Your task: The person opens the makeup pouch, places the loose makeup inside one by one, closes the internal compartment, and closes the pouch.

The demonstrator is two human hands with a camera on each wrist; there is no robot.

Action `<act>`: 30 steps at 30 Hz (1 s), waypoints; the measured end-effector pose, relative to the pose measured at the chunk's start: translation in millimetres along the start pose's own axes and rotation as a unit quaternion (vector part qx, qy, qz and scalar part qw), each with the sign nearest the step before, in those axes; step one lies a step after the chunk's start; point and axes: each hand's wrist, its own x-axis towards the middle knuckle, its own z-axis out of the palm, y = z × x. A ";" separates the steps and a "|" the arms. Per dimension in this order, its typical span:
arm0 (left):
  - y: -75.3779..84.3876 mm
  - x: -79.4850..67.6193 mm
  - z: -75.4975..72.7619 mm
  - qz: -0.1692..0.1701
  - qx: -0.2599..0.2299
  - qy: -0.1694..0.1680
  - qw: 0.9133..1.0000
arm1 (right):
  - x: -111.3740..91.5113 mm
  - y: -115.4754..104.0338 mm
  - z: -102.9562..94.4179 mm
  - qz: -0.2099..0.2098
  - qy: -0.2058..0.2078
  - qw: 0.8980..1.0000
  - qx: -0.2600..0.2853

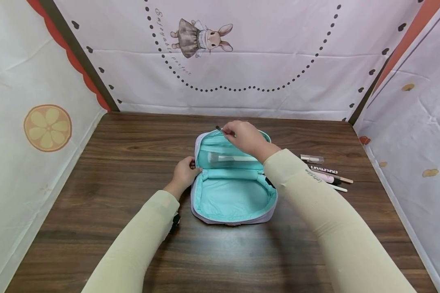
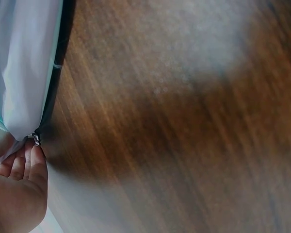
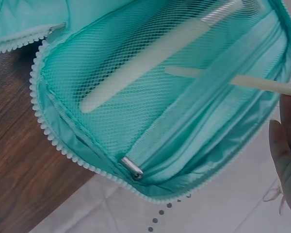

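Observation:
A lilac cosmetic bag (image 1: 234,221) with turquoise lining lies unzipped, its lid raised at the back. Behind the lid's mesh pocket (image 3: 136,121) sits a large makeup brush (image 3: 145,63) with a pale handle. My right hand (image 1: 243,136) pinches a slim makeup brush (image 3: 264,83), whose dark tip shows past the fingers in the head view. The slim handle runs down through the pocket's zip opening, its lower end visible behind the mesh. At the bag's left side, my left hand (image 1: 185,175) grips the edge near the hinge, fingers beside a small metal fitting (image 2: 35,138).
Right of the bag, partly behind my right sleeve, lie a clear tube with a silver cap (image 1: 312,159), a pink tube (image 1: 322,176), a spotted stick (image 1: 323,169) and a white stick (image 1: 339,188). Printed cloth walls (image 1: 242,69) border the wooden table (image 1: 139,146).

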 end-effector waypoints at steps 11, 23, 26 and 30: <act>-3.1 1.3 0.4 0.003 -0.006 0.000 1.000 | 1.7 9.3 11.3 -0.005 -0.030 0.999 -0.025; -2.1 0.9 0.7 0.006 0.001 0.001 1.000 | -0.2 19.2 18.7 -0.013 -0.049 0.997 -0.057; -2.1 0.6 0.8 0.004 0.000 0.001 1.000 | -0.4 21.6 19.2 -0.007 -0.054 0.997 -0.062; -1.9 0.1 0.8 0.003 -0.003 0.001 1.000 | -0.1 23.2 20.1 -0.004 -0.056 0.995 -0.077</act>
